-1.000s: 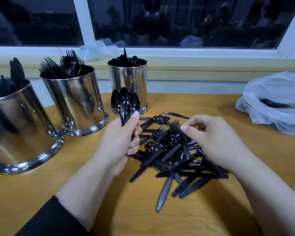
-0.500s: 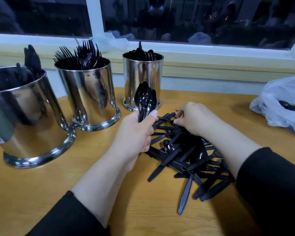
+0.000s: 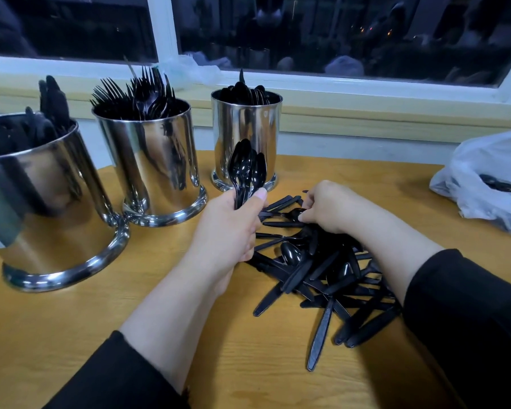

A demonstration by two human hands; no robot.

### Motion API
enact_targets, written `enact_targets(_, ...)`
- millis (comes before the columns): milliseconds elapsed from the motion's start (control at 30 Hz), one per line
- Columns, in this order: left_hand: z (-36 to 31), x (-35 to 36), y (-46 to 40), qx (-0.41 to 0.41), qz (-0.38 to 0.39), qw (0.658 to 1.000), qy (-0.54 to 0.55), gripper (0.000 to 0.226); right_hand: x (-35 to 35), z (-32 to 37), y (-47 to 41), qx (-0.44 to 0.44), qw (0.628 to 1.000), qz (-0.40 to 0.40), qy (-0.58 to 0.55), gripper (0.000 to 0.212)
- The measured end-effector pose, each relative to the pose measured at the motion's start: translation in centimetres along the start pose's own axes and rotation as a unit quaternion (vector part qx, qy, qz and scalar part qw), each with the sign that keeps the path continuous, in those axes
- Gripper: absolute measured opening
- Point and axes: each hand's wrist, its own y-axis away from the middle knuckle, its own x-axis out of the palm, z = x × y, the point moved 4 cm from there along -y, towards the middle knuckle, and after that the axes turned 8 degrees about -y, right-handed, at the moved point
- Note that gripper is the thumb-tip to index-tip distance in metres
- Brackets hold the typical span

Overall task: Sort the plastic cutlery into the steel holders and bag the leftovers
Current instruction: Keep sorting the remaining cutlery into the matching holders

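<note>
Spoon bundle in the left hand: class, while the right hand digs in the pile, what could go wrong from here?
1. The left hand grips several spoons by their handles only; adding another may loosen the bundle, and one could slip.
2. The right hand pulls from a tangled pile; crossed pieces may drag along and scatter over the table.
3. The spoon holder looks nearly full, so the bundle may not seat well.

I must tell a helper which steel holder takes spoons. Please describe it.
Three steel holders stand along the window side of the table. The spoon holder is the rightmost, behind the left hand. It is the narrowest; its neighbour holds forks.
</note>
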Motion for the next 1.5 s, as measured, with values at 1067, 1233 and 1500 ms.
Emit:
enact_targets(1067, -0.3, 3.3, 1.5, 0.011, 0.108, 0.993, -0.053, 0.026, -3.4, -6.7, 9.0, -0.108, 0.990, 0.004, -0.090, 0.021)
enact_targets(1233, 0.0, 3.6, 1.6, 0.011, 0.098, 0.994, -0.054, 0.033, -2.6, -6.8, 8.9, -0.069, 0.996, 0.052, -0.034, 0.029)
enact_targets(1500, 0.0, 3.6, 1.5, 0.020, 0.085, 0.994, -0.059, 0.027, -1.9, -5.8, 9.1, -0.099, 0.993, 0.060, -0.029, 0.031)
